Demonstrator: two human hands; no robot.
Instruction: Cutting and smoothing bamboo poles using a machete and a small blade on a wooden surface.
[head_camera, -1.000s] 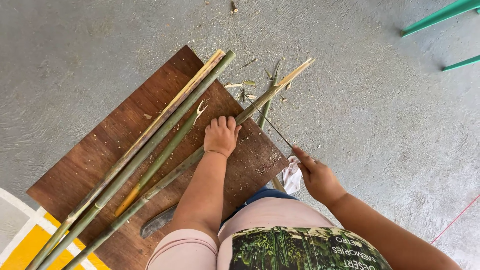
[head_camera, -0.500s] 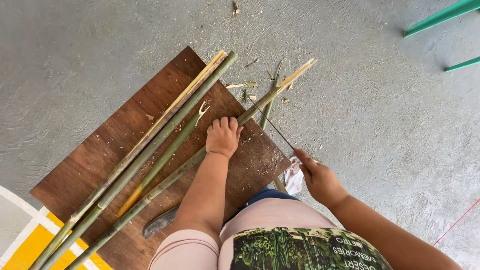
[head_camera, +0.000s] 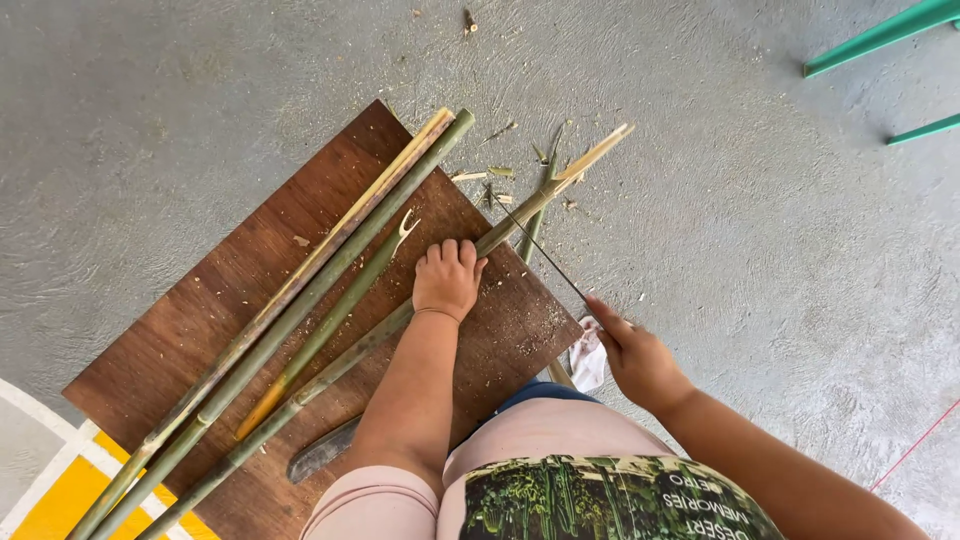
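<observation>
- Brown wooden board (head_camera: 180, 330) lies on the grey concrete floor (head_camera: 200, 110), filling the left and centre of the frame.
- Left hand (head_camera: 447, 278), at centre, presses palm-down on a bamboo pole (head_camera: 350, 350), fingers curled over it.
- That pole runs from lower left to upper right; its split end (head_camera: 590, 160) juts past the board's edge.
- Right hand (head_camera: 637, 360), right of centre, grips a thin saw blade (head_camera: 540, 250) laid across the pole.
- Three more bamboo poles (head_camera: 330, 255) lie alongside, to the left.
- Dark knife (head_camera: 320, 452) rests at the board's lower edge.
</observation>
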